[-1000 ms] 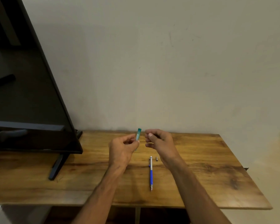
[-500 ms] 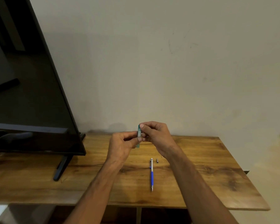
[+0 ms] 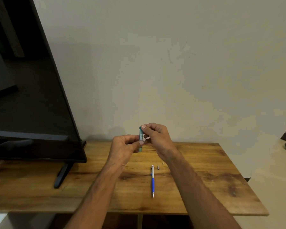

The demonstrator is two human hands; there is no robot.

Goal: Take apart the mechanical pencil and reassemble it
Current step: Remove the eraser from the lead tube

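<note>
The left hand pinches the lower part of a small teal case, held upright above the far edge of the table. The right hand pinches its upper end, thumb tip at the top. What the case holds is too small to tell; it is probably a lead box, and the step looks like opening or closing it. To do this well, the lower grip should hold firm while the upper fingers work the top gently, keeping the case upright so nothing spills.

The mechanical pencil lies on the table, near the right forearm, tip toward the person. Just beside its far end sit a small dark cap and a tiny pale piece, easy to knock away. A television stands at the left.
</note>
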